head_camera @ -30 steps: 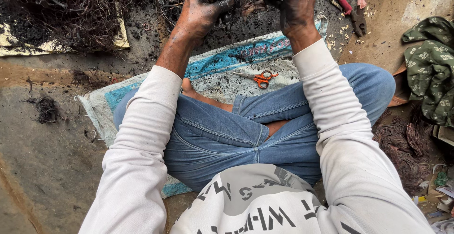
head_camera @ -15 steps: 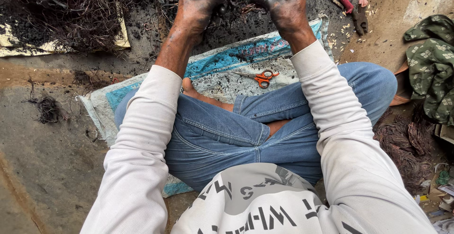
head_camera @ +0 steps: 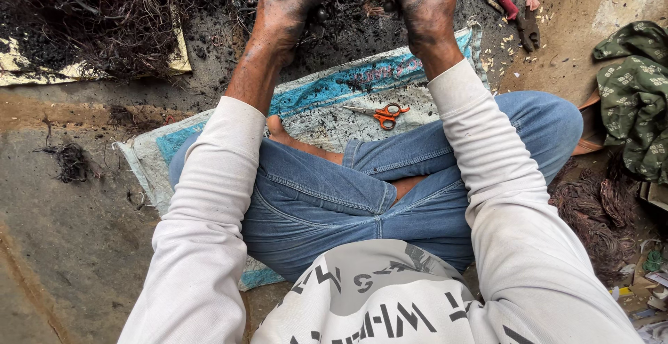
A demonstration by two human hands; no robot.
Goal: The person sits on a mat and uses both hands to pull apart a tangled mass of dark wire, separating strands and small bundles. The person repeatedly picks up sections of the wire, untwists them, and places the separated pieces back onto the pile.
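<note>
I sit cross-legged on a blue and white woven sack [head_camera: 327, 100]. Both hands are black with soot and stretched out toward a heap of charred wire and ash [head_camera: 348, 0]. My left hand [head_camera: 282, 10] is closed around a dark clump of burnt wire at the top edge of the view. My right hand [head_camera: 421, 3] is curled, fingers bent inward, over the same heap; what lies inside its fingers is hidden. Small orange-handled scissors [head_camera: 381, 113] lie on the sack between my arms, just beyond my bare foot.
A tangle of burnt thin wires [head_camera: 104, 17] covers the ground at the upper left. Red-handled pliers [head_camera: 518, 6] lie at the upper right. A green patterned cloth [head_camera: 633, 93] sits at the right edge, with a pile of brownish wire [head_camera: 598, 212] below it.
Both hands have come slightly nearer to me and lower in view. The right hand has turned and curled its fingers more tightly.
</note>
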